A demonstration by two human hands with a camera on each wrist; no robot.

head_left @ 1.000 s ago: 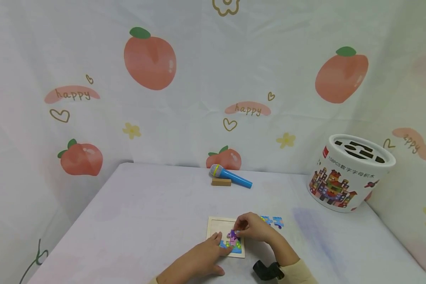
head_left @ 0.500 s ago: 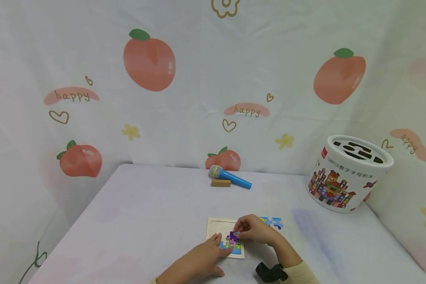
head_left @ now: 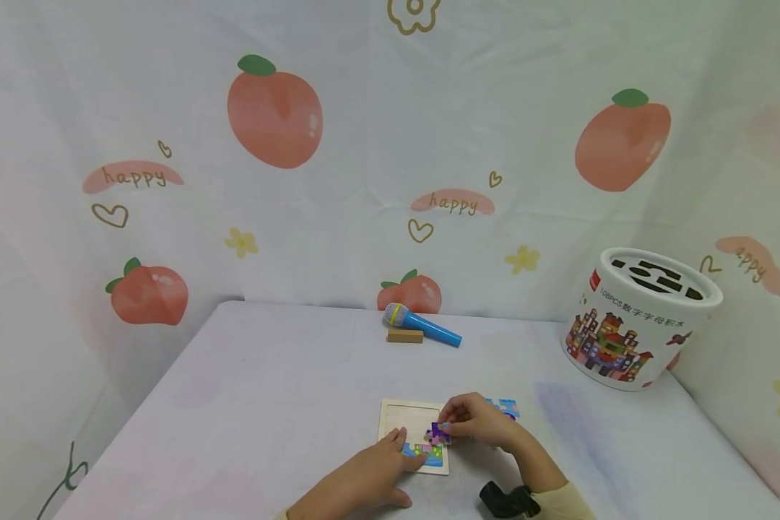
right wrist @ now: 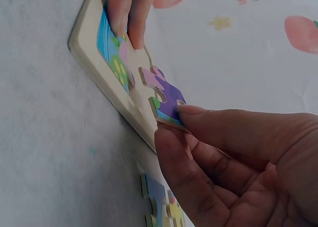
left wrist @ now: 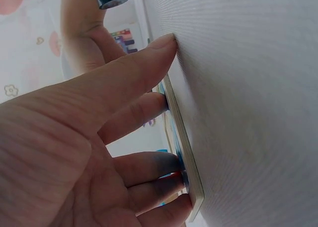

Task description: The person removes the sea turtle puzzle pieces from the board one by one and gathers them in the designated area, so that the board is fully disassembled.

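Pinching a purple-and-pink wooden jigsaw piece between thumb and fingers, the right hand holds it over the right side of a square, pale wooden puzzle tray, while the left hand rests, fingers extended, on its near left.

The left forearm slants far and right from the near side; the left hand lies low, fingers extended, index apart from the other three, left thumb stretched out nearer. The right forearm angles far and left; the right hand pinches with right thumb and forefinger.
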